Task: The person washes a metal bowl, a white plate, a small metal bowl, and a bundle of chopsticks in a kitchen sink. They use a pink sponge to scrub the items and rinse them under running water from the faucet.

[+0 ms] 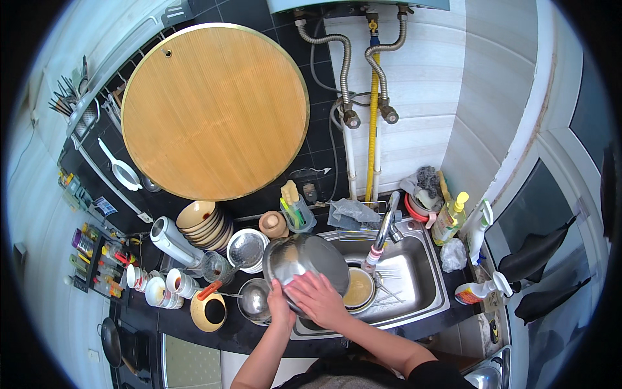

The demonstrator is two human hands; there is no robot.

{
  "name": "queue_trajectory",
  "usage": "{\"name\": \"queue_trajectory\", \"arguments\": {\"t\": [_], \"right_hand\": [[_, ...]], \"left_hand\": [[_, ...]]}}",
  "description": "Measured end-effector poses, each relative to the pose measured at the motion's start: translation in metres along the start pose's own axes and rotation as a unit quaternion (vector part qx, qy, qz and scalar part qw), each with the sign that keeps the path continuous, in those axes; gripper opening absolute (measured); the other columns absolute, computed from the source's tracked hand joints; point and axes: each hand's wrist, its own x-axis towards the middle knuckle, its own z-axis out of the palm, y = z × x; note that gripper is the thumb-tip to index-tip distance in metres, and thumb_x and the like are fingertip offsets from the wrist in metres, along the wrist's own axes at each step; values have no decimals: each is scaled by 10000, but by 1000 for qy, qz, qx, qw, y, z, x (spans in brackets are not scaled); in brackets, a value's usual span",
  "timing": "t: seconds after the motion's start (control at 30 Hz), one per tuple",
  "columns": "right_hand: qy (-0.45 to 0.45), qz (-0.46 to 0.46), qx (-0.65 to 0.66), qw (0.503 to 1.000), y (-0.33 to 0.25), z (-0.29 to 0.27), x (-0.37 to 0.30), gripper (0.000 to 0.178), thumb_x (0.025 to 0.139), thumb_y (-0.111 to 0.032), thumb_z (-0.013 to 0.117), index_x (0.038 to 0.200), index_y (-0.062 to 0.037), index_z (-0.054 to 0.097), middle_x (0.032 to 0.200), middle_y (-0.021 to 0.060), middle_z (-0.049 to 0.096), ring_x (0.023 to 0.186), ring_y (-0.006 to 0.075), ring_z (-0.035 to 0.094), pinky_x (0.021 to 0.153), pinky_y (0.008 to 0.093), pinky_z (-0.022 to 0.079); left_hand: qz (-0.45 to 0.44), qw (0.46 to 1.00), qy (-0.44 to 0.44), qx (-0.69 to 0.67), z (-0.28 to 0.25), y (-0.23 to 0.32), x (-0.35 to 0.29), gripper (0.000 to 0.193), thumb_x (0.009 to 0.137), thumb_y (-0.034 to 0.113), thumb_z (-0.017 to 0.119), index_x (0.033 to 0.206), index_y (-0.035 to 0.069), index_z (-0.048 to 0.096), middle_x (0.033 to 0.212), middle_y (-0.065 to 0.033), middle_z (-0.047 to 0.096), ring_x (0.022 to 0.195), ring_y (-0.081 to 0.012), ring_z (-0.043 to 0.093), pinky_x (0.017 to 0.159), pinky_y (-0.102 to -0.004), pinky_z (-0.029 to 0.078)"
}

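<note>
A large stainless steel bowl (pixel 311 253) is tilted over the left edge of the sink. My left hand (pixel 280 306) grips its near-left rim. Against the bowl's near surface lies my right hand (pixel 317 299), its fingers stretched out and flat. Partly behind the bowl and my right hand, a round container with yellowish liquid (pixel 358 289) stands in the metal sink (pixel 424 285), under the faucet (pixel 382 233). Thin sticks, probably chopsticks (pixel 390 288), lie on the sink bottom beside it. Left of my left hand sits a metal ladle (pixel 254 299).
Stacked bowls (pixel 206 223), white cups (pixel 159 290), a cream-coloured bowl (pixel 208 312) and an orange-handled strainer (pixel 246 250) crowd the left counter. A dish soap bottle (pixel 450 219) and spray bottles (pixel 483 288) stand right of the sink. A round wooden board (pixel 217 113) rises behind.
</note>
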Motion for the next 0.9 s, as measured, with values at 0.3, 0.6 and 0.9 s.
{"name": "queue_trajectory", "arguments": {"t": [0.3, 0.6, 0.9], "right_hand": [[114, 262, 176, 942, 76, 0, 11, 425, 896, -250, 325, 1283, -82, 377, 1341, 163, 319, 1262, 339, 246, 1035, 366, 209], [90, 130, 164, 974, 11, 17, -24, 470, 854, -212, 455, 1288, -59, 359, 1334, 171, 324, 1258, 359, 253, 1028, 413, 211], [161, 403, 394, 810, 116, 85, -81, 473, 908, -320, 374, 1295, -50, 337, 1302, 115, 377, 1206, 234, 339, 993, 327, 262]], "left_hand": [[-49, 998, 4, 25, 8, 33, -31, 264, 892, 345, 459, 887, 82, 475, 700, -48, 495, 611, -202, 534, 556, -405, 501], [-26, 999, -9, 44, -28, 14, -11, 413, 897, 405, 410, 1090, 44, 465, 1008, -134, 540, 868, -278, 564, 721, -456, 487], [-103, 994, -2, 22, -15, 3, -23, 265, 864, 316, 523, 979, 78, 509, 805, -43, 528, 691, -181, 547, 637, -423, 506]]}}
